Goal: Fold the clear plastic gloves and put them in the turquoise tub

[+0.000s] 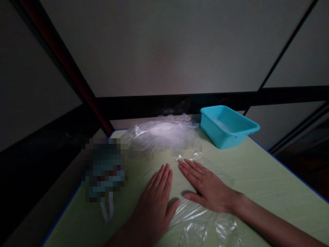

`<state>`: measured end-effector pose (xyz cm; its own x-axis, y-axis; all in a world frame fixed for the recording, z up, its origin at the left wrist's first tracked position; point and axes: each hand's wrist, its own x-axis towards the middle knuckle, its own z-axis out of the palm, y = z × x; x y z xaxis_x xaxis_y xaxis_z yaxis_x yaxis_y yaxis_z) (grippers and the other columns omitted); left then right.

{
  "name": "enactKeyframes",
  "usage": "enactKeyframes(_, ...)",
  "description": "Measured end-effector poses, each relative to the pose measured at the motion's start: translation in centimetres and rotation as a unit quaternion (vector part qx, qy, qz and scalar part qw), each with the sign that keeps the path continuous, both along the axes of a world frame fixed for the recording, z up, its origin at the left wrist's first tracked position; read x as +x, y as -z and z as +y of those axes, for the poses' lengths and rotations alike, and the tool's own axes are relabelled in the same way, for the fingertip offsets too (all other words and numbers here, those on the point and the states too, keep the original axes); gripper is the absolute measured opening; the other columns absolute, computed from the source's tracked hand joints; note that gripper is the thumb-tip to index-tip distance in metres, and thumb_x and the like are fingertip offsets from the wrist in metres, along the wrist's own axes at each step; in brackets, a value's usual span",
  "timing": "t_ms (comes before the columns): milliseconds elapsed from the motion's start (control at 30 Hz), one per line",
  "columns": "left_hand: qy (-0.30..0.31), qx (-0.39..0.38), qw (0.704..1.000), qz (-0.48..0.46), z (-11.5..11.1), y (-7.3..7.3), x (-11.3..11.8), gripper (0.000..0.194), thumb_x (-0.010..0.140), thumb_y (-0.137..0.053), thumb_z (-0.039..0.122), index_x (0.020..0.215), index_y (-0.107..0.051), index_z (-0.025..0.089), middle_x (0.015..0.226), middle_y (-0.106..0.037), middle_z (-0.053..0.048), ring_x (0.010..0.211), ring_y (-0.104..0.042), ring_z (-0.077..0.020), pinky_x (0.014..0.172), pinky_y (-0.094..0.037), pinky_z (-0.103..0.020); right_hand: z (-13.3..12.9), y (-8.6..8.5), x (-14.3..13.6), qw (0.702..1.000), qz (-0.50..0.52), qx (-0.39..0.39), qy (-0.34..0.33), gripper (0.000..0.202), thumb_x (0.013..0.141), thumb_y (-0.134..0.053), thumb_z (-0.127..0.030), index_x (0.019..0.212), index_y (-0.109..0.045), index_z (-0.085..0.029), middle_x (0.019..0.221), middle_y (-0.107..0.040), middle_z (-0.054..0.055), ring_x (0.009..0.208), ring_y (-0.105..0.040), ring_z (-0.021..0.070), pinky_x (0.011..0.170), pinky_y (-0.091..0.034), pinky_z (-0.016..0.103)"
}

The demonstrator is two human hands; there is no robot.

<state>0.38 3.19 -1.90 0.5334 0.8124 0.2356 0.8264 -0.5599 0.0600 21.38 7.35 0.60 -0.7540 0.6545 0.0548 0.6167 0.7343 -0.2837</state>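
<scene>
A clear plastic bag [190, 214] lies spread on the light green table, its near end crinkled. My left hand [156, 202] rests flat on its left part, fingers together and pointing away, thumb held out. On the right part lies my right hand [208, 187], palm down, with its fingers stretched toward the upper left. Neither hand grips anything. Just beyond the fingertips sits a heap of clear plastic bags [164, 135], loosely piled and shiny. Where the spread bag ends under the hands is hard to make out.
A turquoise plastic basin [218, 132] stands at the table's back right. At the left edge is a pixelated item [106, 171] with white straps [107, 209]. Behind the table [264, 171] rises a pale panelled wall [174, 51] with dark strips.
</scene>
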Motion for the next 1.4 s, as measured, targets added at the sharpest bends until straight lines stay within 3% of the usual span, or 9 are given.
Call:
enactKeyframes(267,-0.014,-0.013,1.0,0.003,0.4,-0.1,-0.7,0.063,0.084,-0.042,0.038,0.135,-0.024,0.006,0.142,-0.023,-0.016,0.131,-0.017,-0.026,0.103,-0.028,-0.041,1.6,0.7,2.3,0.998,-0.032,0.044,0.04,0.071,0.087,-0.029,-0.056,0.139,-0.013,-0.01,0.143,-0.016,0.012,0.132,-0.01,0.0252,0.106,-0.02,0.044)
enactKeyframes(633,-0.098,-0.056,0.994,0.012,1.9,-0.6,-2.4,0.066,0.085,-0.035,0.046,0.13,-0.031,-0.002,0.139,-0.027,-0.022,0.129,-0.024,-0.0283,0.101,-0.03,-0.045,1.1,0.8,2.7,0.993,-0.043,0.076,0.08,0.069,0.088,-0.029,-0.055,0.139,-0.015,-0.01,0.143,-0.015,0.013,0.131,-0.011,0.0242,0.105,-0.022,0.043)
enactKeyframes(833,-0.101,-0.062,0.993,-0.003,1.9,-0.6,-2.5,0.068,0.085,-0.033,0.049,0.131,-0.03,-0.001,0.14,-0.025,-0.021,0.129,-0.022,-0.0282,0.103,-0.027,-0.044,1.1,0.5,3.8,0.991,-0.063,0.064,0.096,0.072,0.086,-0.031,-0.056,0.139,-0.017,-0.009,0.143,-0.015,0.014,0.131,-0.011,0.0257,0.105,-0.02,0.044)
enactKeyframes(1000,-0.095,-0.055,0.993,-0.052,1.7,-1.5,-1.4,0.061,0.088,-0.029,0.041,0.132,-0.028,-0.001,0.141,-0.023,-0.02,0.13,-0.02,-0.0261,0.104,-0.027,-0.043,0.8,-1.6,1.2,0.995,0.009,0.019,0.093,0.063,0.09,-0.03,-0.047,0.137,-0.022,-0.007,0.143,-0.018,0.014,0.131,-0.017,0.0225,0.107,-0.021,0.038)
enactKeyframes(1133,-0.05,-0.041,0.996,-0.062,1.6,-1.5,-0.2,0.051,0.089,-0.032,0.032,0.131,-0.032,0.003,0.139,-0.029,-0.018,0.129,-0.024,-0.0238,0.104,-0.029,-0.041,0.2,-2.7,-2.7,0.998,0.058,-0.015,0.018,0.055,0.092,-0.031,-0.037,0.135,-0.028,-0.002,0.14,-0.028,0.016,0.129,-0.023,0.0196,0.107,-0.023,0.031)
enactKeyframes(1267,-0.013,-0.041,0.999,-0.029,1.8,-0.4,-0.2,0.053,0.081,-0.041,0.023,0.129,-0.033,0.0,0.137,-0.033,-0.022,0.129,-0.025,-0.0261,0.104,-0.028,-0.043,-0.2,-1.9,-5.2,0.997,0.056,-0.015,-0.055,0.063,0.091,-0.032,-0.04,0.135,-0.021,0.003,0.142,-0.017,0.019,0.132,-0.013,0.0218,0.108,-0.02,0.031)
enactKeyframes(1400,-0.009,-0.023,1.0,-0.015,2.0,0.1,-0.6,0.065,0.074,-0.049,0.025,0.129,-0.029,-0.003,0.138,-0.028,-0.025,0.13,-0.019,-0.0288,0.104,-0.026,-0.045,-0.4,-0.5,-5.4,0.997,0.041,0.007,-0.067,0.07,0.09,-0.031,-0.047,0.135,-0.018,0.005,0.142,-0.01,0.021,0.132,-0.006,0.0236,0.109,-0.017,0.036)
